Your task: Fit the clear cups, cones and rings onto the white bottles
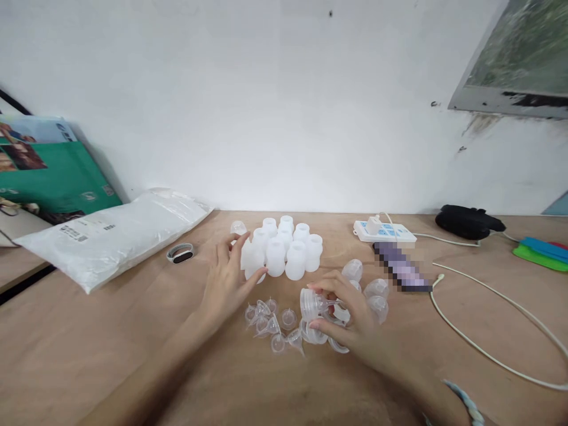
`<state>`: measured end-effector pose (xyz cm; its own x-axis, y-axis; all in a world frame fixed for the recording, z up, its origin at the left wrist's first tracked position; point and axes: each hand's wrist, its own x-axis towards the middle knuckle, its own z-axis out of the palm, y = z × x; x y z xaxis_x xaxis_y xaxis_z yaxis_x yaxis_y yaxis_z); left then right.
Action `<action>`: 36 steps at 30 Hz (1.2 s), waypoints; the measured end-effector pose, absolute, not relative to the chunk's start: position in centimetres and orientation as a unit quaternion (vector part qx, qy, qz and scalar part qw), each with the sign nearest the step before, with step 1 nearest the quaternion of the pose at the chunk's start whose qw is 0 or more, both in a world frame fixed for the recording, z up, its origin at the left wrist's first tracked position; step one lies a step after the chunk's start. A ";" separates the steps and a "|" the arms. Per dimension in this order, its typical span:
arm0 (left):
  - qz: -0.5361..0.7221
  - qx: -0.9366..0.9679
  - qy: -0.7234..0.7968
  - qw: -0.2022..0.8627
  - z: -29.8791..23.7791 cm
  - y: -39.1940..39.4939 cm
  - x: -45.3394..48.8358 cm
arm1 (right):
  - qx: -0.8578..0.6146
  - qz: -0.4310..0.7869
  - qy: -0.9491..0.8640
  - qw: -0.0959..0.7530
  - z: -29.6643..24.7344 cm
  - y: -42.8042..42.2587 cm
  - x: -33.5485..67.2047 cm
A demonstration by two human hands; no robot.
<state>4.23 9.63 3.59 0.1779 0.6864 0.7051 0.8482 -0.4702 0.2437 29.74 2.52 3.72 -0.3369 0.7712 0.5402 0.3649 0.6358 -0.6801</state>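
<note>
My left hand (228, 275) has its thumb and fingers closed around a small white translucent bottle (252, 255) at the left side of a cluster of similar white bottles (296, 260). Between the thumb and fingers of my right hand (350, 310) is a clear threaded screw ring (309, 304), lying sideways with a narrow clear stem towards the palm. More clear rings (316, 334) lie just under that hand, partly hidden by it. Several small clear funnel-shaped pieces (289, 318) are scattered between my hands. Clear domed caps (352, 270) lie beyond and beside my right hand.
A white plastic mailing bag (128, 236) and a wristband (180, 254) lie at the left. Towards the right are a power strip (402, 235), a phone (403, 267), a white cable (492, 340) and a black case (468, 222). A wall (284, 118) bounds the table's back.
</note>
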 end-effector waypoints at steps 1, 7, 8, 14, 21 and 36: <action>-0.378 -0.760 -0.513 0.130 3.3 10.2 3.9 | -0.363 0.227 -0.786 0.445 3.7 2.5 29.7; -0.311 -0.788 -0.505 0.163 1.6 11.2 3.4 | -0.368 0.219 -0.785 0.448 3.6 2.5 29.6; -0.308 -0.796 -0.496 0.160 1.5 11.2 3.4 | -0.368 0.218 -0.784 0.450 3.6 2.5 29.7; -0.374 -0.832 -0.381 0.153 2.6 10.1 3.8 | -0.374 0.199 -0.781 0.460 3.8 2.4 29.7; -0.339 -0.902 -0.262 0.052 4.2 7.7 5.3 | -0.380 0.168 -0.772 0.481 3.4 2.7 29.7; -0.298 -0.935 -0.193 0.020 4.1 7.2 6.0 | -0.330 0.132 -0.816 0.455 3.2 3.0 30.1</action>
<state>5.98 7.15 4.10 0.7477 0.3494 0.5647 0.3730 -0.9245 0.0781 30.06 3.02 3.18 -0.3681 0.6586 0.6563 0.4186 0.7477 -0.5156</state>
